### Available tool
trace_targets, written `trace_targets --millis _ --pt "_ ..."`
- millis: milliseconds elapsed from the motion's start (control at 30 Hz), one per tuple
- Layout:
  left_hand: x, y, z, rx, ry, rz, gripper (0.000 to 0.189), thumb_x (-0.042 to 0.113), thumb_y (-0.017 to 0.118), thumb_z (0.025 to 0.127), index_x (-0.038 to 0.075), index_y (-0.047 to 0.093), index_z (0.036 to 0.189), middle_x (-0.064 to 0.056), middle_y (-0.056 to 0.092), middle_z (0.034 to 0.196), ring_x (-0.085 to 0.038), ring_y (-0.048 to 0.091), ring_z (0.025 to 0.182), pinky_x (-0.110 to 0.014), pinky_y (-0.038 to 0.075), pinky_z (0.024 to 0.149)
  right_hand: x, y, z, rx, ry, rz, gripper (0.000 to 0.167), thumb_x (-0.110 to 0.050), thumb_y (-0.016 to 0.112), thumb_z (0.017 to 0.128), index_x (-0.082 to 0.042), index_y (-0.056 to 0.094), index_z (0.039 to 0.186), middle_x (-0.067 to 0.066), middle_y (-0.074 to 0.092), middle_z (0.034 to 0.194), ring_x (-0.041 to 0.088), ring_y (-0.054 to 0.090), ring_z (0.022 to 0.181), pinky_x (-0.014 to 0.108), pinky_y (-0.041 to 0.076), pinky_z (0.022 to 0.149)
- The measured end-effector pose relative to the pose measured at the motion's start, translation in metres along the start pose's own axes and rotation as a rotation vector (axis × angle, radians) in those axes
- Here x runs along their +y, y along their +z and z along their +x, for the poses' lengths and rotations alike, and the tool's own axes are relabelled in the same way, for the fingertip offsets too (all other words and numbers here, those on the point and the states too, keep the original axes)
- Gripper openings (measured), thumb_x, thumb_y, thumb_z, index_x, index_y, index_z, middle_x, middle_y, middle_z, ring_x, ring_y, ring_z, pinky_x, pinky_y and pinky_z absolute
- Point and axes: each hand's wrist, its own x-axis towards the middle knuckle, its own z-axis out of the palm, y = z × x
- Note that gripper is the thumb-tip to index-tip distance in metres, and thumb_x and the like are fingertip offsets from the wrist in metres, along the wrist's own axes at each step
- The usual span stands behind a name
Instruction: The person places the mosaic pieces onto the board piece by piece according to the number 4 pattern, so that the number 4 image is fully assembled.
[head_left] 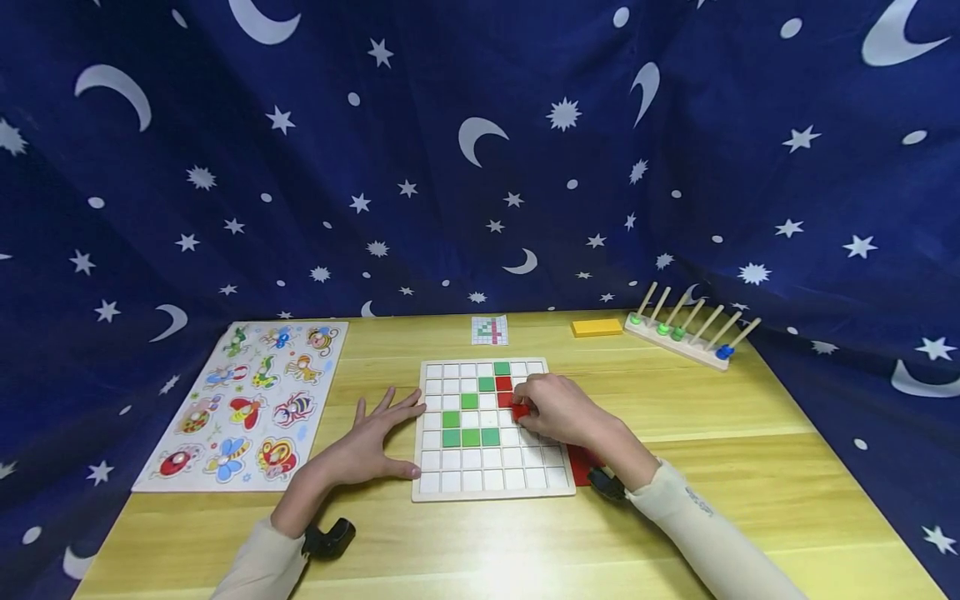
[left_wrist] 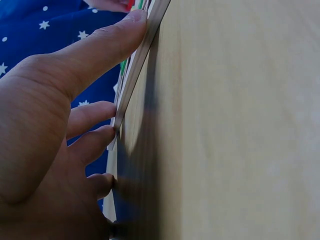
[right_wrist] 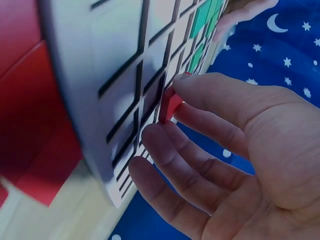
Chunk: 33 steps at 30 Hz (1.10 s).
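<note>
pinching a small red square tile (right_wrist: 171, 104) between thumb and index finger, the right hand (head_left: 557, 408) works over a white square grid board with a pale wooden frame (head_left: 493, 495). the tile is tilted on edge at the board's surface, near the lower of two red squares (head_left: 505, 400) that lie one above the other in the grid; whether it touches a cell, i cannot tell. the other fingers of that hand are loosely bent and hold nothing.

the left hand (head_left: 367, 450) is spread wide at the board's left side, its thumb and index fingertip against the frame (the wrist view shows the thumb tip right on the edge).

seven green square tiles (head_left: 470, 437) sit in the grid: a slanting line from the top row down to the left, ending in a row of three. more red pieces (head_left: 581, 467) lie beside the board's right edge, partly under the right forearm.

on the light wood-grain table (head_left: 375, 546), a small printed paper card with a coloured grid (head_left: 489, 330) lies beyond the board, with a flat yellow-orange block (head_left: 596, 328) and a pale peg stand with beads (head_left: 675, 342) further right. a white puzzle board with colourful insects (head_left: 247, 383) lies to the left. a navy curtain with white moons and stars (head_left: 420, 108) hangs behind.
</note>
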Motion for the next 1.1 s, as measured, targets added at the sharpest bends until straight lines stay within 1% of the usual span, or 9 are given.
trace_targets --millis 100,200,333,467,600,700,933,1000,1100 --pt "0.001 0.0 0.0 0.001 -0.004 -0.001 0.094 0.046 0.086 0.075 0.013 0.044 0.152 -0.004 0.023 0.164 -0.041 0.0 0.15 -0.07 -0.015 0.109 -0.004 0.002 0.003 0.0 -0.002 0.009 0.019 -0.007 0.08 0.079 -0.009 0.075 0.097 -0.002 0.065 0.085 0.014 0.052 0.073 0.031 0.046 0.066" --pt "0.001 0.0 0.0 0.001 -0.007 -0.003 0.094 0.046 0.086 0.075 0.014 0.044 0.152 -0.004 0.023 0.164 -0.041 0.0 0.15 -0.07 -0.015 0.109 -0.007 0.006 0.006 -0.001 0.003 0.008 0.018 -0.006 0.079 0.078 -0.01 0.074 0.094 -0.003 0.063 0.083 0.013 0.051 0.072 0.031 0.046 0.065" --pt "0.001 0.0 0.001 -0.001 -0.007 0.0 0.094 0.046 0.086 0.075 0.014 0.044 0.152 -0.004 0.023 0.164 -0.041 0.0 0.15 -0.07 -0.015 0.109 -0.009 0.01 0.009 -0.012 -0.014 -0.028 0.014 -0.005 0.078 0.078 -0.012 0.071 0.088 -0.005 0.053 0.074 0.013 0.045 0.066 0.029 0.038 0.059" --pt "0.002 -0.001 0.001 0.0 -0.004 -0.002 0.093 0.045 0.086 0.075 0.013 0.044 0.152 -0.005 0.023 0.164 -0.041 0.0 0.15 -0.07 -0.015 0.109 -0.011 0.012 0.012 -0.017 -0.02 -0.054 0.012 -0.006 0.077 0.079 -0.012 0.068 0.083 -0.004 0.045 0.069 0.013 0.039 0.063 0.028 0.031 0.056" --pt "0.002 -0.001 0.0 0.0 -0.008 -0.002 0.093 0.044 0.086 0.075 0.013 0.044 0.152 -0.005 0.023 0.164 -0.041 0.0 0.15 -0.069 -0.015 0.109 -0.013 0.012 0.013 -0.012 -0.022 -0.058 0.015 -0.004 0.077 0.078 -0.013 0.065 0.078 -0.003 0.041 0.067 0.013 0.036 0.063 0.028 0.028 0.056" --pt "0.001 -0.002 0.0 0.0 -0.009 -0.002 0.093 0.044 0.086 0.075 0.013 0.044 0.152 -0.005 0.023 0.164 -0.041 0.0 0.15 -0.069 -0.015 0.109 -0.015 0.012 0.013 -0.012 -0.02 -0.06 0.015 -0.004 0.077 0.078 -0.013 0.066 0.079 -0.003 0.041 0.067 0.013 0.037 0.063 0.028 0.029 0.056" --pt "0.0 -0.001 0.001 -0.003 -0.014 -0.004 0.093 0.046 0.086 0.075 0.014 0.044 0.152 -0.004 0.022 0.164 -0.04 -0.001 0.151 -0.069 -0.016 0.11 -0.017 0.014 0.011 -0.032 0.001 -0.054 0.011 -0.009 0.08 0.081 -0.014 0.07 0.086 -0.004 0.05 0.072 0.012 0.043 0.065 0.027 0.034 0.055" --pt "-0.001 -0.001 0.001 -0.004 -0.015 -0.004 0.094 0.046 0.086 0.075 0.014 0.044 0.152 -0.003 0.022 0.164 -0.04 -0.001 0.151 -0.069 -0.016 0.11 -0.017 0.013 0.009 -0.026 -0.002 -0.051 0.012 -0.009 0.079 0.081 -0.013 0.069 0.085 -0.003 0.05 0.07 0.013 0.043 0.065 0.027 0.035 0.055" --pt "0.0 0.0 0.0 -0.003 -0.015 -0.004 0.094 0.047 0.086 0.075 0.014 0.044 0.152 -0.003 0.022 0.164 -0.04 -0.001 0.151 -0.069 -0.015 0.11 -0.017 0.011 0.005 -0.021 0.012 -0.036 0.013 -0.009 0.08 0.081 -0.013 0.072 0.09 -0.004 0.052 0.072 0.013 0.044 0.065 0.028 0.037 0.055"
